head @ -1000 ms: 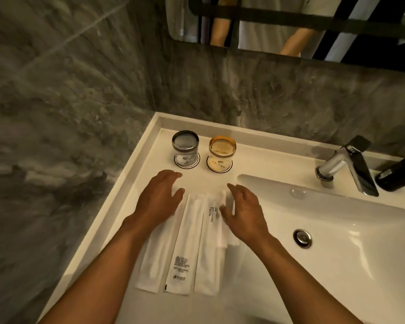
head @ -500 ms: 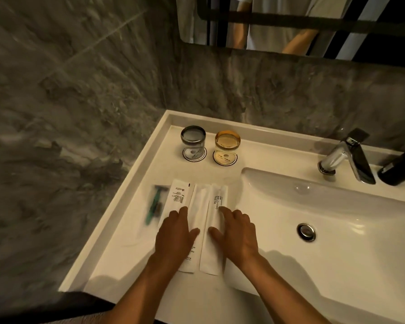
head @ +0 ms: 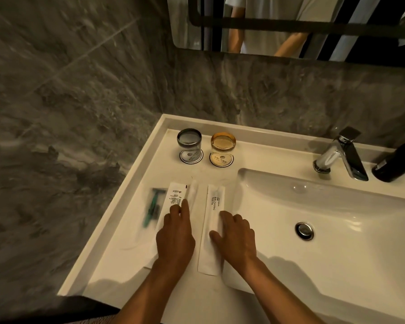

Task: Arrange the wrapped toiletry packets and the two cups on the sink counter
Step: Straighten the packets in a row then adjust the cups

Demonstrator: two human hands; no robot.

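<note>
Two cups stand on round coasters at the back of the white counter [head: 117, 272]: a grey-rimmed one [head: 189, 142] and an amber one [head: 223, 145] to its right. In front of them lie white wrapped packets side by side. My left hand [head: 175, 235] rests flat, fingers spread, on the printed packet [head: 173, 197]. My right hand [head: 235, 235] presses on the right edge of the packet marked BRUSHING TEETH [head: 213, 206]. A clear-wrapped green razor [head: 151, 208] lies furthest left. A thin packet [head: 193, 190] shows between the two hands.
The basin [head: 337, 218] with its drain [head: 304, 231] opens just right of the packets. A chrome tap [head: 341, 155] and a black bottle [head: 398, 160] stand at the back right. Grey marble walls close the left and back; a mirror hangs above.
Both hands slid toward me along the packets. The BRUSHING TEETH packet has shifted right, leaving a gap between it and the printed packet. The razor packet came into sight at left.
</note>
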